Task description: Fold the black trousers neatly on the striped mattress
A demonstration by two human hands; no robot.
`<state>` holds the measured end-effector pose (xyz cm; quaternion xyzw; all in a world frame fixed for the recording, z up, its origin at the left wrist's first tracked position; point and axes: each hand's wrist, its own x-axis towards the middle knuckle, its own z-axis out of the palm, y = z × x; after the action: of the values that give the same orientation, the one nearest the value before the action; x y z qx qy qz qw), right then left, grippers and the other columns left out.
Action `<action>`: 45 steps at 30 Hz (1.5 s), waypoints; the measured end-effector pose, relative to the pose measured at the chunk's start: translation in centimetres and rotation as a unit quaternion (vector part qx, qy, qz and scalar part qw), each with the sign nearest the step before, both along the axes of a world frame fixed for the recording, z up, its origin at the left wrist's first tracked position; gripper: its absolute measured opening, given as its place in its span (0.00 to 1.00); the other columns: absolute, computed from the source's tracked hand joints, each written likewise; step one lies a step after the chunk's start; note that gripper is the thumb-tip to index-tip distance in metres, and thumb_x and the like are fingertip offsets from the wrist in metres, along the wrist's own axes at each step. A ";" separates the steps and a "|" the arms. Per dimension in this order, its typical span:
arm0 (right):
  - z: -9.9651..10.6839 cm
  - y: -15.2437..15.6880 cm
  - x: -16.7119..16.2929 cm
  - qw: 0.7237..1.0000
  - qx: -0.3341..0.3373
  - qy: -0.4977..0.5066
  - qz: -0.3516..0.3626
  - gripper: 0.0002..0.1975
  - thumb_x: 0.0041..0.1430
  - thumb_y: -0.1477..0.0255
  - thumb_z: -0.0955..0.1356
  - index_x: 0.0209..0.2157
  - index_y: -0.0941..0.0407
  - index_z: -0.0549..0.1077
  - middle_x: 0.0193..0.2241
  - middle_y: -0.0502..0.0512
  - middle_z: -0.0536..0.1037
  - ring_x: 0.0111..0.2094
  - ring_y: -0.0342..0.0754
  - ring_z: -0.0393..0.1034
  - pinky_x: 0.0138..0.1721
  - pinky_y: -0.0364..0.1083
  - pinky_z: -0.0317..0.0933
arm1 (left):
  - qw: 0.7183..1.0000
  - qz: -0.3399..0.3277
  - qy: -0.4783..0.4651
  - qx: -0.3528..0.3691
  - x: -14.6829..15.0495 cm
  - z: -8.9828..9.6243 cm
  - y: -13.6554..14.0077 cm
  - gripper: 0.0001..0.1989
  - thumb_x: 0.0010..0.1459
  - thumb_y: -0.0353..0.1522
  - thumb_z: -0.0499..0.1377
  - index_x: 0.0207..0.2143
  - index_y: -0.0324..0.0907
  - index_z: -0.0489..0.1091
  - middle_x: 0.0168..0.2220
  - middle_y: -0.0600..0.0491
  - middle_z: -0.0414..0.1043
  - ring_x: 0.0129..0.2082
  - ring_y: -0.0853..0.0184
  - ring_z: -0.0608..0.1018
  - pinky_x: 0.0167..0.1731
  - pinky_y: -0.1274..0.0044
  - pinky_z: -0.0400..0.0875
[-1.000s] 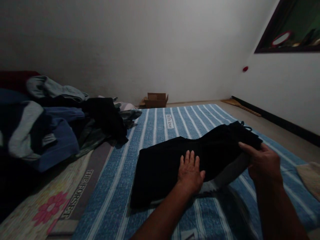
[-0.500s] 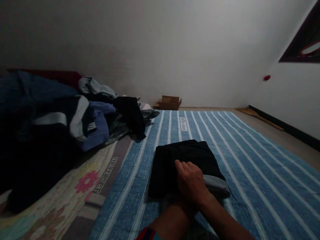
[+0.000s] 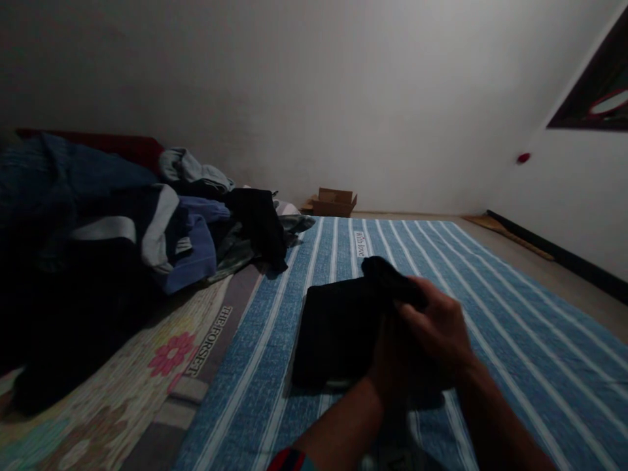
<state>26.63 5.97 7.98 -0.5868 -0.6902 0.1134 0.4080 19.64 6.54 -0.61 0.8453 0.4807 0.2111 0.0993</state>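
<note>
A folded black garment (image 3: pixel 338 327) lies on the blue striped sheet (image 3: pixel 260 399) in front of me. Its right part is raised off the fold in a bunched flap. My right hand (image 3: pixel 439 320) grips that flap, fingers wrapped round the cloth. My left hand (image 3: pixel 385 366) is low at the near middle of the garment, beneath the lifted cloth. Its fingers are lost in the dark fabric, so their hold cannot be made out. Whether the garment is trousers or a top does not show.
To the left is a heap of loose clothes (image 3: pixel 196 242) on a flowered mat (image 3: pixel 191 386). A cardboard box (image 3: pixel 334 203) stands by the back wall (image 3: pixel 343 118). A dark skirting strip (image 3: pixel 579 261) runs along the right wall.
My right hand has gone from resting closed on the garment to lifting its right side in a flap, moving right and up. The grey edge is now hidden.
</note>
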 end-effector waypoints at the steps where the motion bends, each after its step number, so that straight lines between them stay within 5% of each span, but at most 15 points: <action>1: 0.5 0.2 1.8 0.998 0.018 0.042 -0.045 0.20 0.50 0.64 0.67 0.46 0.54 0.72 0.35 0.51 0.78 0.36 0.50 0.73 0.36 0.45 0.63 | 1.000 -0.015 0.021 -0.006 -0.2 -0.5 0.1 0.28 0.63 0.42 0.47 0.62 0.40 0.55 0.63 0.44 0.55 0.63 0.53 0.55 0.60 0.59 0.50; 5: 0.5 -0.1 9.4 0.957 0.044 0.119 -0.260 0.24 0.43 0.59 0.70 0.43 0.55 0.75 0.31 0.51 0.77 0.34 0.53 0.72 0.33 0.47 0.63 | 0.996 -0.008 0.084 -0.043 -0.3 -1.7 0.4 0.33 0.63 0.45 0.45 0.62 0.31 0.54 0.65 0.39 0.46 0.66 0.54 0.47 0.62 0.58 0.46; 8: -2.6 -1.1 14.7 0.905 -0.013 0.160 -0.394 0.28 0.41 0.56 0.70 0.42 0.58 0.76 0.30 0.56 0.77 0.32 0.56 0.72 0.29 0.49 0.63 | 0.994 -0.002 0.099 -0.051 -0.1 -1.5 0.4 0.33 0.63 0.45 0.44 0.62 0.31 0.54 0.66 0.41 0.43 0.66 0.56 0.44 0.62 0.59 0.44; 12: -7.9 -3.3 19.2 0.867 -0.187 0.028 -0.461 0.31 0.46 0.55 0.67 0.47 0.62 0.73 0.34 0.69 0.77 0.36 0.66 0.72 0.28 0.55 0.63 | 0.993 -0.002 0.106 -0.056 0.0 -1.0 0.5 0.33 0.63 0.45 0.45 0.62 0.33 0.53 0.66 0.42 0.43 0.66 0.57 0.44 0.62 0.60 0.44; 14: -9.1 -4.1 19.2 0.859 -0.177 -0.053 -0.477 0.34 0.51 0.55 0.63 0.53 0.63 0.67 0.42 0.75 0.75 0.42 0.69 0.70 0.31 0.58 0.63 | 0.992 -0.004 0.108 -0.060 0.0 -0.9 0.6 0.33 0.63 0.45 0.45 0.62 0.33 0.53 0.66 0.42 0.43 0.66 0.57 0.43 0.62 0.60 0.44; 18: -7.9 -3.7 14.6 0.903 -0.032 -0.089 -0.420 0.26 0.54 0.59 0.60 0.49 0.60 0.70 0.41 0.66 0.77 0.43 0.62 0.71 0.40 0.55 0.63 | 0.992 -0.009 0.109 -0.064 0.0 -0.9 0.6 0.33 0.63 0.45 0.44 0.62 0.32 0.53 0.66 0.42 0.43 0.66 0.57 0.43 0.62 0.59 0.44; 22: -6.0 -0.6 8.5 0.967 -0.146 -0.054 -0.201 0.22 0.55 0.57 0.61 0.43 0.58 0.74 0.33 0.58 0.79 0.35 0.53 0.74 0.36 0.48 0.64 | 0.993 -0.007 0.095 -0.066 -0.1 -0.5 0.7 0.32 0.63 0.44 0.46 0.62 0.32 0.54 0.66 0.42 0.44 0.66 0.57 0.44 0.63 0.60 0.44; 26: -6.3 2.3 5.5 0.943 -0.275 -0.142 -0.124 0.23 0.58 0.56 0.60 0.40 0.59 0.75 0.37 0.63 0.79 0.42 0.57 0.73 0.37 0.49 0.62 | 0.994 -0.024 0.061 -0.087 -1.1 1.0 -0.2 0.30 0.61 0.39 0.51 0.61 0.31 0.56 0.65 0.40 0.48 0.66 0.56 0.47 0.63 0.60 0.45; 31: -7.1 3.3 5.3 0.934 -0.298 -0.161 -0.112 0.27 0.56 0.50 0.61 0.40 0.59 0.76 0.38 0.65 0.78 0.44 0.59 0.72 0.37 0.49 0.62 | 0.995 -0.042 -0.037 -0.078 -4.2 3.0 -4.4 0.24 0.58 0.35 0.55 0.55 0.35 0.63 0.62 0.39 0.57 0.64 0.54 0.55 0.62 0.59 0.45; 34: -7.5 3.4 5.8 0.938 -0.295 -0.146 -0.110 0.29 0.55 0.49 0.61 0.41 0.59 0.76 0.38 0.65 0.78 0.43 0.58 0.73 0.36 0.48 0.62 | 0.984 -0.027 -0.157 -0.086 -6.5 3.4 -7.3 0.16 0.58 0.31 0.55 0.49 0.39 0.70 0.55 0.41 0.67 0.57 0.54 0.66 0.59 0.61 0.54; 37: -7.7 3.4 6.2 0.939 -0.297 -0.135 -0.105 0.29 0.55 0.49 0.61 0.42 0.59 0.75 0.39 0.65 0.78 0.41 0.58 0.73 0.36 0.48 0.62 | 0.948 0.033 -0.295 -0.112 -8.9 3.6 -9.5 0.10 0.57 0.31 0.57 0.40 0.42 0.75 0.45 0.43 0.74 0.48 0.56 0.74 0.53 0.66 0.63; 40: -7.2 3.3 6.1 0.930 -0.299 -0.175 -0.122 0.29 0.56 0.50 0.60 0.43 0.58 0.75 0.40 0.66 0.77 0.42 0.60 0.72 0.35 0.51 0.62 | 0.884 0.163 -0.405 -0.166 -11.2 4.1 -10.7 0.05 0.53 0.32 0.61 0.32 0.43 0.77 0.36 0.46 0.76 0.40 0.58 0.76 0.45 0.70 0.68; 45: -5.1 4.0 3.7 0.934 -0.237 -0.249 -0.103 0.26 0.59 0.54 0.60 0.48 0.57 0.72 0.47 0.65 0.74 0.46 0.61 0.69 0.37 0.52 0.61 | 0.673 0.327 -0.571 -0.338 -13.7 4.6 -12.1 0.15 0.50 0.35 0.63 0.40 0.37 0.73 0.31 0.46 0.77 0.29 0.63 0.77 0.32 0.75 0.70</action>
<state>30.37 9.94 2.86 -0.7435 -0.6587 0.0815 0.0821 5.99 -5.61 3.99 0.2574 0.6146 0.4946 0.5580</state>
